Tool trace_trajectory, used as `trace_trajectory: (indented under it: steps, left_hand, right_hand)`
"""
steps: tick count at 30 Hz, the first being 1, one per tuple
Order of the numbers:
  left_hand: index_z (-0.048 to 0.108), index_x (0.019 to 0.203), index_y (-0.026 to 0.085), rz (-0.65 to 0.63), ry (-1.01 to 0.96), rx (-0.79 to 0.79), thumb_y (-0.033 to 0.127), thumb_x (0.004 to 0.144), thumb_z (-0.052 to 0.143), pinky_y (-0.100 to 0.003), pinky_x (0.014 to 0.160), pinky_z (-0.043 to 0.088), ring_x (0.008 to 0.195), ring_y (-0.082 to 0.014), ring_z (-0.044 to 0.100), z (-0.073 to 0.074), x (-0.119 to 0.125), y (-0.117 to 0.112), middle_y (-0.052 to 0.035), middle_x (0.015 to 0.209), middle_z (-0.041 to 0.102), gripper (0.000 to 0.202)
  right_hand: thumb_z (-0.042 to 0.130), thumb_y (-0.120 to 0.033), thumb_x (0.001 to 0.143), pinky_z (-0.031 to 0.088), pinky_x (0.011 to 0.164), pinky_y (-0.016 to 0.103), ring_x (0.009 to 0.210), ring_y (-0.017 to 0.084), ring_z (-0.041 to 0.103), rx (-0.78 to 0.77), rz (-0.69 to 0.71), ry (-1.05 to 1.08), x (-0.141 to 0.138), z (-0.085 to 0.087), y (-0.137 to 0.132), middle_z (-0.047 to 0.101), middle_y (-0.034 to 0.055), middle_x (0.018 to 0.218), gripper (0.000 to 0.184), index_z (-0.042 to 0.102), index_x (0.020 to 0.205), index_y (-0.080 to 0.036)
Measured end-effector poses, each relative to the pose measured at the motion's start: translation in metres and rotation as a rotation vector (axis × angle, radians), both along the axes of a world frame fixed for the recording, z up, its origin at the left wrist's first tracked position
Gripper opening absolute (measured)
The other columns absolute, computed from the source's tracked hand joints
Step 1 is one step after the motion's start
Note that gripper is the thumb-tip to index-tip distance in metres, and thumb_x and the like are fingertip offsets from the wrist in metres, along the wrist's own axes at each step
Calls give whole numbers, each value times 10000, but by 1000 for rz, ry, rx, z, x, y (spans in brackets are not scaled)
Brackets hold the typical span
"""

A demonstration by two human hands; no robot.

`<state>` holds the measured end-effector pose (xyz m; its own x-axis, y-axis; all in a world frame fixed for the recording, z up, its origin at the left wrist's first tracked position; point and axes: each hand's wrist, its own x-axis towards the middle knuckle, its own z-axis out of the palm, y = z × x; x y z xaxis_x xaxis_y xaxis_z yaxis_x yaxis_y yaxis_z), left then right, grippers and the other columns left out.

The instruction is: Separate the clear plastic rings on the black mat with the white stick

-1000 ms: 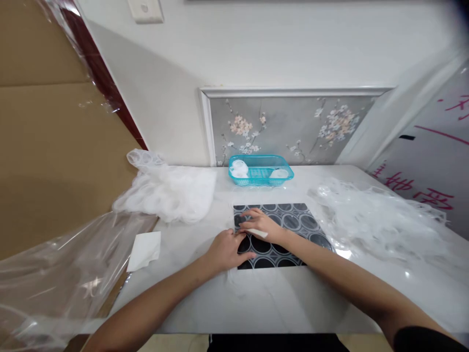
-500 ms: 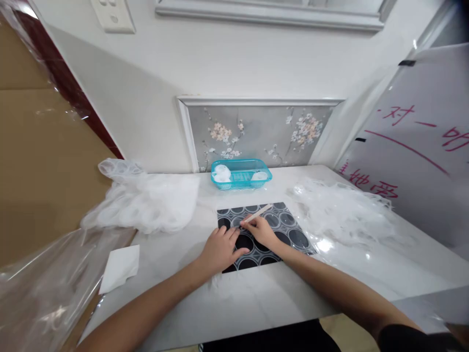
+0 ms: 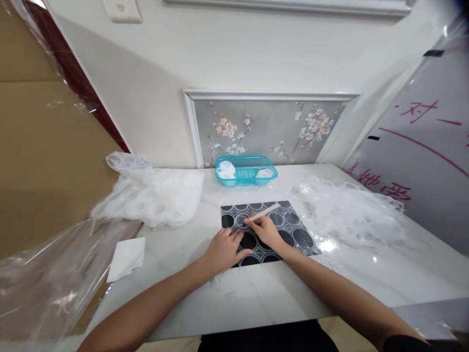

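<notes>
A dark mat [image 3: 293, 230] printed with grey circles lies flat on the white table [image 3: 256, 298]. My left hand [image 3: 224, 248] rests on its near left part, fingers spread and pressing down. My right hand [image 3: 264, 230] is closed in a pinch on a thin pale wooden stick [image 3: 267, 211], whose tip touches the mat near its left side while the other end points back and right.
A turquoise basket [image 3: 246, 174] with small white objects stands at the wall. Crumpled clear plastic film lies in heaps at left [image 3: 150, 195] and right [image 3: 351, 215]. A white paper square [image 3: 126, 253] lies at the left edge. A whiteboard with red writing [image 3: 414, 161] leans on the right.
The right hand turned the stick from lying across the hand to pointing back and right, tip on the mat. The camera view shifted; the left hand stayed on the mat.
</notes>
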<state>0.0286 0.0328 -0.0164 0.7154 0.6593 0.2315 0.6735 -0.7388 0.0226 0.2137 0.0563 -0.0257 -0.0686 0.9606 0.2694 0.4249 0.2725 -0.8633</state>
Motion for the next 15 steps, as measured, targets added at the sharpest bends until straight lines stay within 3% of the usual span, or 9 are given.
trace_trajectory:
  steps: [6,9,12,14,15]
  left_hand:
    - [564,1189,61,14,-6,3,582,877,395,-390,801,458,914,-271,568,-3,2,0,-161,1080,662,631]
    - [590,1160,86,49,-20,-41,604,862,404,-373,788,466,879,-260,584,1,2,2,-147,978,679,626]
    - [600,1159,130,105,-7,-100,670,807,430,-360,721,476,794,-259,597,6,1,3,-114,810,664,667]
    - [607,1157,149,117,20,-123,707,774,436,-363,700,476,776,-267,600,8,-1,4,-110,780,650,698]
    - [611,1159,151,122,28,-129,719,767,431,-365,708,476,785,-270,603,9,-2,4,-114,793,649,712]
  right_hand:
    - [546,-397,849,460,608,258,654,172,626,46,14,-67,0,-1,3,664,33,748,266,617,743,-164]
    - [508,-348,888,469,790,338,818,212,640,128,28,-210,-1,-5,-4,684,46,805,246,639,767,-179]
    - [494,-207,894,225,1052,520,1178,279,489,318,85,-517,-4,-7,-9,707,37,876,178,665,850,-228]
    - [516,-131,862,83,1081,567,1270,282,393,423,128,-688,-4,1,-1,715,32,871,192,660,915,-247]
    - [531,-115,847,71,1084,562,1261,277,403,442,106,-726,-2,8,8,717,32,848,196,660,918,-244]
